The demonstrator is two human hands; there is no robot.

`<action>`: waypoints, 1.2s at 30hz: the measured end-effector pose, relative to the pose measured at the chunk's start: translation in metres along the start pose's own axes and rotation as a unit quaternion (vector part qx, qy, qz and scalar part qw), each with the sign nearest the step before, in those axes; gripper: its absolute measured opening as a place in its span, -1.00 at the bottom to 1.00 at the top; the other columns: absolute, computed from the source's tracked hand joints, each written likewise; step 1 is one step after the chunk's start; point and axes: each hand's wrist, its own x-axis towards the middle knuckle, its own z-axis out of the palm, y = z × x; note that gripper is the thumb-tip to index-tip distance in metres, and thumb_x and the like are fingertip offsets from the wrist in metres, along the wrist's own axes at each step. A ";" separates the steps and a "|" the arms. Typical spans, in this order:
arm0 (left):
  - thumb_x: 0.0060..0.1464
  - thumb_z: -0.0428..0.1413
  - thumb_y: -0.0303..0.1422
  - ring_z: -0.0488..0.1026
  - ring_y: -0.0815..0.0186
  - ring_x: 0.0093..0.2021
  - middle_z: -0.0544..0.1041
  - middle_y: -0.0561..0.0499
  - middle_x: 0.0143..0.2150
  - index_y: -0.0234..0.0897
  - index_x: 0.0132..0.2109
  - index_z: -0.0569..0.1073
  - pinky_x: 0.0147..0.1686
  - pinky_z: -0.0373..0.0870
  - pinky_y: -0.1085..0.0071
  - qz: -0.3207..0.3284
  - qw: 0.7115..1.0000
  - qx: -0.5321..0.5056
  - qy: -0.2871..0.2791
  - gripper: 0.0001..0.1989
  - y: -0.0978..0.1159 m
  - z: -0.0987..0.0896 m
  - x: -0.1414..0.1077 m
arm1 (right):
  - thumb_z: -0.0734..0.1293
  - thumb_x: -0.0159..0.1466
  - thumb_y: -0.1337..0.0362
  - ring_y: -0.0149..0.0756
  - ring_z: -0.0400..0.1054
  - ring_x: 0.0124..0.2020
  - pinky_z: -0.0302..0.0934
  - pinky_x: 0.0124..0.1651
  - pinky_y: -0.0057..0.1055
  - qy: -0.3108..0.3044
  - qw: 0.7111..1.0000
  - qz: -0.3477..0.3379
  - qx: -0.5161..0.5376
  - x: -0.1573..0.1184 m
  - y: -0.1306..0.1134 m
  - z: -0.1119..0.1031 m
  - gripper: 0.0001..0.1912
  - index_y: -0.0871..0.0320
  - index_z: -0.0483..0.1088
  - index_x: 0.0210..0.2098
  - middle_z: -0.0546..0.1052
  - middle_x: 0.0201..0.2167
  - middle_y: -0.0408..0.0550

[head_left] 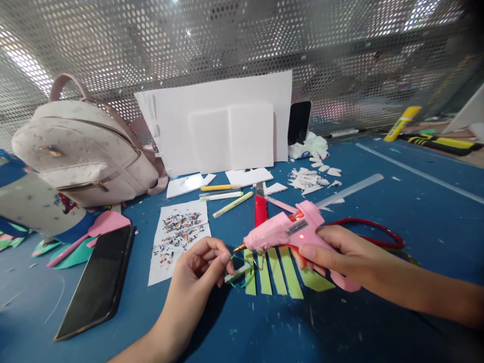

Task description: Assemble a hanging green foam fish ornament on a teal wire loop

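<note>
Pinched between the thumb and fingers of my left hand [206, 264] is a thin teal ring [247, 281], its loop hanging to the right. My right hand [340, 252] is wrapped round the handle of a pink glue gun [280, 231], with fingers at its orange trigger and a small light glowing on its side. The metal nozzle points left, close to my left fingertips; whether it touches the ring I cannot tell. Several light green paper strips [278, 272] lie under the gun. Behind it rests a red-handled cutter [260, 209].
At left are a black phone [96, 277], a cream backpack [91, 151] and a white sheet [159, 269] covered with tiny colourful bits. Pens [232, 204] and white foam scraps [306, 179] lie behind. A white panel [170, 126] stands before the perforated metal wall [227, 40]. A glue stick [431, 200] lies right.
</note>
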 end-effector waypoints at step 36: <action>0.25 0.15 -0.23 0.23 0.49 -0.52 0.43 0.10 -0.48 -0.29 -0.32 0.41 -0.51 0.17 0.57 0.002 1.000 -0.005 0.006 -0.76 0.001 0.001 0.000 | 0.35 0.12 -0.30 -0.34 0.15 -0.56 0.23 -0.55 -0.46 0.040 0.998 0.017 -0.045 -0.013 0.006 -0.002 -0.48 0.04 0.48 -0.35 0.26 -0.58 -0.17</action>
